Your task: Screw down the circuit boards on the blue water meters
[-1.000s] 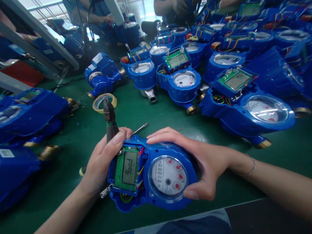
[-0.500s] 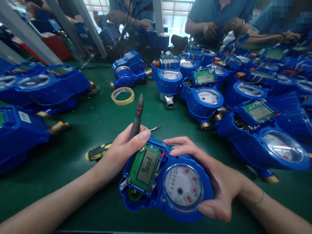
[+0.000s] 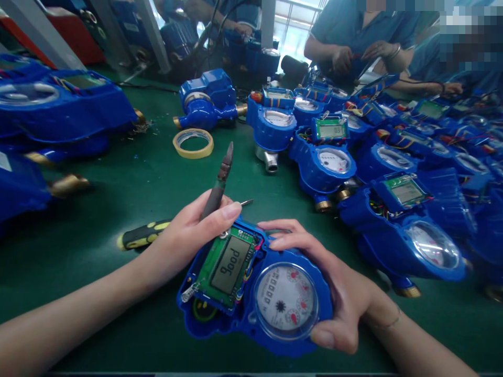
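A blue water meter [image 3: 254, 329] is tilted between both hands, its lid off. Its green circuit board carries a display [image 3: 231, 264] reading "good", beside a round dial [image 3: 286, 301] under a clear cover. My left hand [image 3: 192, 222] is closed around a pair of pliers [image 3: 225, 166], jaws pointing up and away. The thumb of that hand also rests at the meter's upper edge. My right hand [image 3: 338, 285] grips the round dial side, fingers over the far rim and thumb at the near rim. Partly behind my left forearm lies a black and yellow screwdriver [image 3: 143, 234].
A roll of yellow tape [image 3: 209, 148] lies on the green table [image 3: 137, 188]. Beyond it a blue meter [image 3: 208, 102] rests on its side. Several open meters [image 3: 328, 170] crowd the right, others [image 3: 78, 115] the left. Co-workers' hands [image 3: 341, 58] are across the table.
My view has shifted slightly, so the held meter and both hands appear a little farther left. The grips on the pliers and meter stay the same; the display still reads "good".
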`<action>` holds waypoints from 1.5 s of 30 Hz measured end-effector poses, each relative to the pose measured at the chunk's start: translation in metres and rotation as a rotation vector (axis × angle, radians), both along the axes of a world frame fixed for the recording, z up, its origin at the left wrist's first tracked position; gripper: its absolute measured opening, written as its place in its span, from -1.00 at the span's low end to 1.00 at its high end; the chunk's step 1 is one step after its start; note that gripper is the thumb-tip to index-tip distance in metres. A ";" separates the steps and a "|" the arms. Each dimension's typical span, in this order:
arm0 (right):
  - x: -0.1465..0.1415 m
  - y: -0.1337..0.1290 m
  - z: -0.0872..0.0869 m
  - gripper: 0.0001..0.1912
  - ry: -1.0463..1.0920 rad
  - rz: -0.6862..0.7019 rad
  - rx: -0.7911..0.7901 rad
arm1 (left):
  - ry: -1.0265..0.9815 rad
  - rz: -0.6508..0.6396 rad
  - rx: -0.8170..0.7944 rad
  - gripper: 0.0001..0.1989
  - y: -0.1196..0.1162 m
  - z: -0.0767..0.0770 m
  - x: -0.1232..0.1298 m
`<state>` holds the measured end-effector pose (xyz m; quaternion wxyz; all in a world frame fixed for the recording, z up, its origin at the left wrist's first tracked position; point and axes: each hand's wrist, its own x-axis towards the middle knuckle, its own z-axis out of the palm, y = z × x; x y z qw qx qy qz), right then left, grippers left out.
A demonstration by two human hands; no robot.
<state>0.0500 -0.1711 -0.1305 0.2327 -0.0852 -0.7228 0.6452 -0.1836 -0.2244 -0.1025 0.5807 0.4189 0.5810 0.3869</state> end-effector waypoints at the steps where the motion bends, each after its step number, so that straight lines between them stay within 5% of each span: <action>1: 0.000 -0.001 0.001 -0.13 -0.004 -0.008 -0.004 | -0.001 -0.004 -0.006 -0.64 0.000 0.000 0.000; 13: 0.002 0.003 0.000 -0.07 0.040 0.003 0.057 | -0.014 0.031 -0.045 -0.64 -0.003 -0.012 -0.004; 45: 0.001 0.002 0.001 -0.08 0.023 0.024 0.060 | -0.039 0.004 -0.023 -0.63 -0.004 -0.002 -0.001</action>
